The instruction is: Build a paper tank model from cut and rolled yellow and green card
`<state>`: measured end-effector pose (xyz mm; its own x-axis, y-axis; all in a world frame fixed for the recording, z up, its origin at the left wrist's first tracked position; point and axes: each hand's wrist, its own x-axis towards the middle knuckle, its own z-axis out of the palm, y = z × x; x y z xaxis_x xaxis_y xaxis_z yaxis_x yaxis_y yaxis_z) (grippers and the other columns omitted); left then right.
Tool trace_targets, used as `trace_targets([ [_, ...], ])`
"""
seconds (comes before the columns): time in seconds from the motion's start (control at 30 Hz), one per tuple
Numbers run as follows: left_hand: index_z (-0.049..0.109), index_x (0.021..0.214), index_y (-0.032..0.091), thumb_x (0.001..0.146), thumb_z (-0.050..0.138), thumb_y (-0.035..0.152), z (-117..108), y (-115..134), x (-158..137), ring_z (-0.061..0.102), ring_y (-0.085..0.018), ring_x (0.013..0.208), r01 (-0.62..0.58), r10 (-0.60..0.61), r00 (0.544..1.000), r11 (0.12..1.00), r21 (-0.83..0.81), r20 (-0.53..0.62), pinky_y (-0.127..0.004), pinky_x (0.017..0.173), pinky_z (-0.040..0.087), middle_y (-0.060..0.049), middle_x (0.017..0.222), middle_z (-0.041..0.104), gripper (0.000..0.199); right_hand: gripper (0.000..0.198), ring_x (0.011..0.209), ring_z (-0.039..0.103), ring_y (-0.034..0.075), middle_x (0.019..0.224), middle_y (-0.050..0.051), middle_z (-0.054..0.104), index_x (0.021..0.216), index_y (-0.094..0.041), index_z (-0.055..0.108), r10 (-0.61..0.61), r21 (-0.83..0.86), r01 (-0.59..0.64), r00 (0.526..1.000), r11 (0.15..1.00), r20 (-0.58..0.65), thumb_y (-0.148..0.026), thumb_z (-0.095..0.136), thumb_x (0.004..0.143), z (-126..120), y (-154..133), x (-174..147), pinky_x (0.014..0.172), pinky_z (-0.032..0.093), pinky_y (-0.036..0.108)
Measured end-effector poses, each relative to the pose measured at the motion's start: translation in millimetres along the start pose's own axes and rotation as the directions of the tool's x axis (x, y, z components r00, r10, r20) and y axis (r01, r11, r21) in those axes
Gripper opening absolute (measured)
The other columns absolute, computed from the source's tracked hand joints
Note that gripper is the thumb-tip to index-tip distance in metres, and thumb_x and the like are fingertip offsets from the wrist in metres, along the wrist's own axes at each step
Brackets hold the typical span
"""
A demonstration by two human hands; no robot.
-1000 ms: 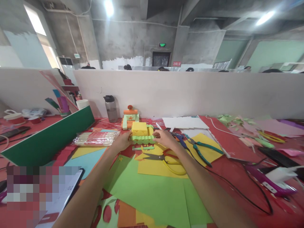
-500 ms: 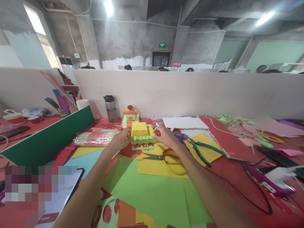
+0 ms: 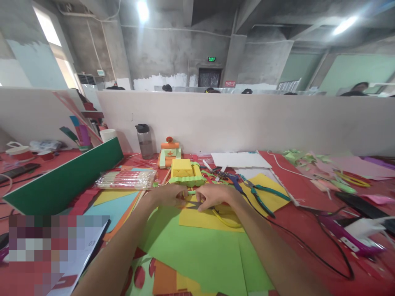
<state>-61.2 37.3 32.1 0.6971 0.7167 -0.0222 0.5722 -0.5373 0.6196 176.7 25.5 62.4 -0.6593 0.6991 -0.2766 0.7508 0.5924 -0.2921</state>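
Observation:
My left hand [image 3: 173, 195] is low over the table, its fingers curled together; what they hold, if anything, is hidden. Close beside it, my right hand [image 3: 214, 195] is bent downward, thumb and forefinger apart over the scissors [image 3: 227, 220], which have yellow handles. A short light-green paper roll [image 3: 191, 192] shows between the two hands, its ends covered by them. Just beyond is a paper model with a yellow box [image 3: 181, 167] on top and wavy light-green strips [image 3: 185, 180] along its sides. Yellow paper [image 3: 197, 220] and green sheets [image 3: 197, 246] lie beneath my hands.
An orange and green paper model [image 3: 169, 154] and a bottle [image 3: 144, 142] stand near the white partition [image 3: 231, 119]. Teal-handled pliers [image 3: 259, 197] lie right, beside a black cable [image 3: 296, 230]. Wrapped sticks [image 3: 126, 179] and a green board [image 3: 68, 176] are left.
Both hands have come back from the sides of the yellow and green model, down toward me and closer together. They now cover parts of the scissors and the green roll. The model stays put.

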Motion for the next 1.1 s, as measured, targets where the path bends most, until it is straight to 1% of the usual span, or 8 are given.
trace_targets([
  [0.2,0.063,0.112,0.026,0.08,0.063,0.034,-0.3,4.2,1.4,0.061,-0.02,0.068,0.022,-0.03,0.997,0.992,0.125,0.069,-0.027,0.055,0.037,-0.002,0.084,0.071,0.033,0.024,0.057,0.055,0.015,0.071,-0.001,0.068,0.081,-0.021,0.069,0.012,-0.037,-0.01,0.998,0.999,0.058,-0.038,0.075,0.065,-2.1,-4.1,-3.6,0.047,0.03,0.024],
  [0.3,0.064,0.105,0.023,0.079,0.063,0.034,-2.2,6.1,1.7,0.06,-0.018,0.068,0.026,-0.044,0.993,0.986,0.162,0.11,-0.026,0.055,0.035,-0.002,0.086,0.07,0.028,0.028,0.061,0.057,0.015,0.075,-0.002,0.068,0.083,-0.021,0.067,0.016,-0.024,-0.014,0.996,1.0,0.091,-0.04,0.075,0.063,-5.8,-5.0,-5.8,0.048,0.03,0.023],
  [0.43,0.063,0.096,0.022,0.081,0.061,0.034,-3.2,7.5,1.4,0.059,-0.017,0.07,0.021,-0.047,0.991,0.98,0.198,0.126,-0.026,0.055,0.034,-0.001,0.085,0.069,0.019,0.027,0.066,0.058,0.015,0.084,-0.001,0.069,0.088,-0.022,0.065,0.013,-0.042,-0.011,0.998,0.999,0.065,-0.038,0.071,0.067,-11.2,-8.3,-10.1,0.051,0.03,0.023],
  [0.53,0.063,0.097,0.022,0.081,0.06,0.033,-3.1,8.5,1.0,0.058,-0.017,0.07,0.018,-0.045,0.991,0.977,0.214,0.126,-0.026,0.055,0.034,-0.001,0.084,0.068,0.019,0.02,0.063,0.054,0.015,0.08,0.0,0.066,0.084,-0.021,0.063,-0.001,-0.08,0.004,0.999,0.997,0.039,-0.036,0.067,0.07,-12.9,-11.4,-12.0,0.051,0.027,0.025],
  [0.7,0.062,0.097,0.022,0.081,0.061,0.032,-3.8,10.5,0.5,0.058,-0.016,0.069,0.017,-0.049,0.99,0.974,0.226,0.136,-0.026,0.054,0.034,0.0,0.083,0.068,0.019,0.01,0.062,0.053,0.014,0.075,-0.001,0.063,0.077,-0.02,0.056,-0.034,-0.068,0.038,0.998,0.997,0.061,-0.028,0.061,0.073,-13.4,-13.2,-11.6,0.05,0.023,0.026],
  [0.83,0.062,0.095,0.021,0.082,0.061,0.031,-4.2,11.4,0.1,0.058,-0.016,0.07,0.016,-0.047,0.99,0.975,0.224,0.134,-0.026,0.054,0.034,-0.001,0.085,0.068,0.017,0.011,0.062,0.052,0.014,0.075,-0.002,0.062,0.077,-0.021,0.053,-0.036,-0.056,0.04,0.997,0.998,0.068,-0.028,0.061,0.073,-14.0,-12.7,-11.3,0.049,0.023,0.025],
  [0.97,0.061,0.093,0.021,0.082,0.062,0.03,-3.4,12.1,0.2,0.057,-0.016,0.069,0.015,-0.046,0.991,0.974,0.228,0.129,-0.026,0.054,0.033,0.0,0.083,0.068,0.014,0.014,0.059,0.048,0.014,0.071,-0.002,0.057,0.076,-0.022,0.05,-0.002,-0.075,0.004,1.0,0.997,0.03,-0.029,0.061,0.071,-13.4,-9.1,-11.8,0.049,0.022,0.026],
  [1.1,0.06,0.096,0.023,0.081,0.063,0.031,-2.7,15.4,0.4,0.057,-0.016,0.068,0.009,-0.041,0.991,0.97,0.243,0.127,-0.026,0.055,0.032,0.001,0.082,0.068,0.017,0.013,0.061,0.049,0.015,0.075,0.0,0.059,0.084,-0.022,0.053,0.028,-0.083,-0.03,0.999,0.996,-0.023,-0.031,0.058,0.076,-10.7,-4.6,-11.3,0.05,0.024,0.025],
])
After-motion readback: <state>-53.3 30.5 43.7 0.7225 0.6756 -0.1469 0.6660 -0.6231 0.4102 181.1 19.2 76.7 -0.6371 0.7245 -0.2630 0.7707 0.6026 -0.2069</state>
